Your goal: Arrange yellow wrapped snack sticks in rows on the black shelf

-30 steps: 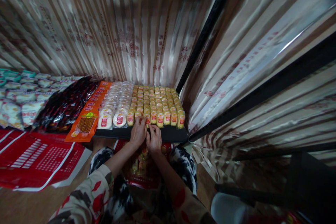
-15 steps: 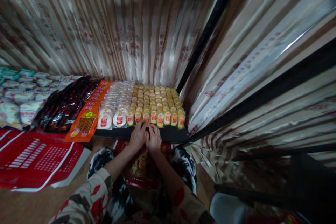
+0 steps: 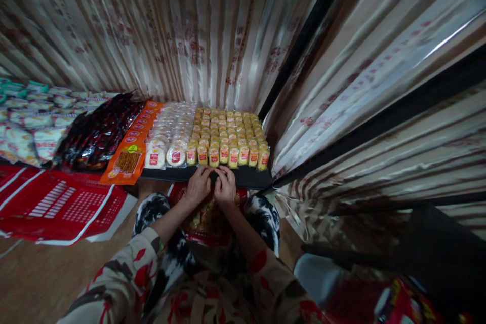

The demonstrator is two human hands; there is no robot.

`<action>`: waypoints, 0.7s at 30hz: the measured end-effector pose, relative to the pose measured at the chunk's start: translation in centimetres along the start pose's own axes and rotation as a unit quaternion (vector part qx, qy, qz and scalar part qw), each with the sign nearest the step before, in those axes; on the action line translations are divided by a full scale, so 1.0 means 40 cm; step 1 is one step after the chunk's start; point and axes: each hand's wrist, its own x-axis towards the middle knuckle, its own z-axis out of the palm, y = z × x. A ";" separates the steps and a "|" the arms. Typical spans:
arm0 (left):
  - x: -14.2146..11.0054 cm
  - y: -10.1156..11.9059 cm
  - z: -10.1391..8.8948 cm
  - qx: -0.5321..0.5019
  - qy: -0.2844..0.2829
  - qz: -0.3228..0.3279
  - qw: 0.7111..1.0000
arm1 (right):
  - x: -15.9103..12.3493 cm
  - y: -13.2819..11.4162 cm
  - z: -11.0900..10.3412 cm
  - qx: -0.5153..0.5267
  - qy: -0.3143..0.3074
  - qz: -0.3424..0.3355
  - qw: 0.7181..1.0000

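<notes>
Small yellow wrapped snacks [image 3: 228,134] stand in close rows at the right end of a black shelf [image 3: 250,176], with red labels facing me. My left hand [image 3: 198,185] is at the shelf's front edge, its fingers curved towards the front row. Beside it, my right hand [image 3: 225,186] mirrors it, fingertips close to the front snacks, with a small gap between the hands. Nothing shows in either hand, and contact with the wrappers is hard to make out. Below, between my knees, lies a red bag [image 3: 205,237] with yellow packets in it, partly hidden by my forearms.
Clear-wrapped white round crackers [image 3: 175,154], an orange snack packet [image 3: 127,159], dark shiny packets [image 3: 96,136] and white packets [image 3: 45,139] line the shelf leftwards. A red printed sack [image 3: 68,207] hangs below. Black posts [image 3: 304,43] and a striped curtain [image 3: 212,35] enclose the shelf.
My hands have drawn slightly apart from each other and back from the front row of yellow snacks. The shelf appears higher in view as the camera has tipped down.
</notes>
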 end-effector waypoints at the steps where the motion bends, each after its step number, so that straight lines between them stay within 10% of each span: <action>1: -0.018 -0.006 -0.002 -0.004 0.002 0.002 1.000 | -0.014 -0.001 -0.002 0.011 -0.002 -0.008 1.000; 8: -0.147 -0.068 0.015 0.017 -0.088 -0.088 0.992 | -0.135 0.005 0.028 0.054 -0.134 -0.058 0.988; 14: -0.186 -0.105 0.088 0.012 -0.288 -0.321 0.902 | -0.232 0.048 0.123 0.017 -0.302 0.082 0.950; 21: -0.201 -0.114 0.149 -0.044 -0.331 -0.330 0.883 | -0.305 0.067 0.186 0.054 -0.302 0.155 0.939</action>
